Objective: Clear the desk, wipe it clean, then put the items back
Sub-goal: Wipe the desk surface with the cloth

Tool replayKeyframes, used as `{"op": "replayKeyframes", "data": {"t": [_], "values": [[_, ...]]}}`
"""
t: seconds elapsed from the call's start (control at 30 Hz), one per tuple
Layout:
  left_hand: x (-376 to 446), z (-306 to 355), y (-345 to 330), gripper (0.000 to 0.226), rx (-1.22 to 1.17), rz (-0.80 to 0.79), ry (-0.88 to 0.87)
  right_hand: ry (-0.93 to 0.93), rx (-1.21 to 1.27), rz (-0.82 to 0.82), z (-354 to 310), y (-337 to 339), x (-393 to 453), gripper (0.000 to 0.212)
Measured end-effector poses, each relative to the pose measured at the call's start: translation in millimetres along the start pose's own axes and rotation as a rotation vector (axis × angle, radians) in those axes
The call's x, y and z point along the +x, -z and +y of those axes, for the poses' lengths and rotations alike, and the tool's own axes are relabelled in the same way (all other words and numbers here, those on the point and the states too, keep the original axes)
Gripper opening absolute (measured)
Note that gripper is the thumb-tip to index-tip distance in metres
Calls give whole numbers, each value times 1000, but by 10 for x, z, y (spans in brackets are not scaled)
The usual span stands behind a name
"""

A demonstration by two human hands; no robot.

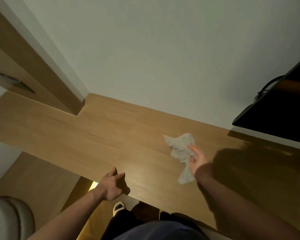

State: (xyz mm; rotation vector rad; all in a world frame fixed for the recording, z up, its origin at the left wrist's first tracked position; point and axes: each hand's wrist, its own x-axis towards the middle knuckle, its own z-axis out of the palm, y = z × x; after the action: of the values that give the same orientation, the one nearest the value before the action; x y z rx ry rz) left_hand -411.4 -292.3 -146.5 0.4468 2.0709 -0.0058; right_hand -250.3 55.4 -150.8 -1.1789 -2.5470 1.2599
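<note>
A crumpled grey cloth [179, 149] lies on the bare wooden desk [93, 139], right of centre. My right hand [197, 157] grips the cloth at its near side, fingers curled into the fabric, while a loose tail of cloth hangs back toward the desk's front. My left hand [113, 185] rests on the front edge of the desk with its fingers relaxed and spread, holding nothing.
A black monitor [274, 111] with a cable stands at the right end of the desk against the white wall. A wooden panel [33, 66] rises at the back left. Below the desk edge are the wooden floor and a slippered foot [118, 207].
</note>
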Motion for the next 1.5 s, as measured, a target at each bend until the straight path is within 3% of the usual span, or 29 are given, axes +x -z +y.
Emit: {"op": "replayKeyframes", "data": {"t": [0.1, 0.17, 0.27, 0.37, 0.53, 0.63, 0.73, 0.8, 0.97, 1.1, 1.23, 1.37, 1.5], "values": [[4, -84, 72, 83, -18, 43, -41, -126, -73, 213, 102, 306, 219, 44], [25, -114, 164, 79, -31, 94, -85, -251, -88, 203, 213, 334, 368, 46], [77, -171, 363, 75, -16, 150, -145, -372, -161, 23, 230, 45, 471, 56], [122, -302, 588, 73, -38, 185, -191, -396, -264, -14, 35, -455, 451, 64], [166, -728, 1007, 70, -99, 218, -223, -298, -289, -100, -1017, -1454, 293, 72], [190, -1053, 1237, 67, -139, 253, -212, -221, -339, -285, -1785, -2123, 264, 74], [224, -1336, 1433, 70, -155, 290, -212, -176, -81, -544, -2419, -2675, 256, 66], [279, -1467, 1547, 75, -151, 311, -205, -167, 37, -627, -2655, -2840, 264, 64], [428, -1429, 1721, 83, -78, 378, -309, -90, -31, -376, -2488, -2637, 101, 62], [752, -1001, 1764, 87, 254, 459, -554, -178, -80, -239, -2058, -2263, 57, 68], [1080, -661, 1609, 101, 327, 205, -457, -368, -205, -189, -1763, -2086, -71, 80], [1348, -651, 1781, 78, 378, 220, -457, -456, -278, -253, -1685, -2072, -205, 85], [1555, -817, 2198, 48, 93, 323, -566, -433, -335, -352, -1730, -2192, -257, 89]]}}
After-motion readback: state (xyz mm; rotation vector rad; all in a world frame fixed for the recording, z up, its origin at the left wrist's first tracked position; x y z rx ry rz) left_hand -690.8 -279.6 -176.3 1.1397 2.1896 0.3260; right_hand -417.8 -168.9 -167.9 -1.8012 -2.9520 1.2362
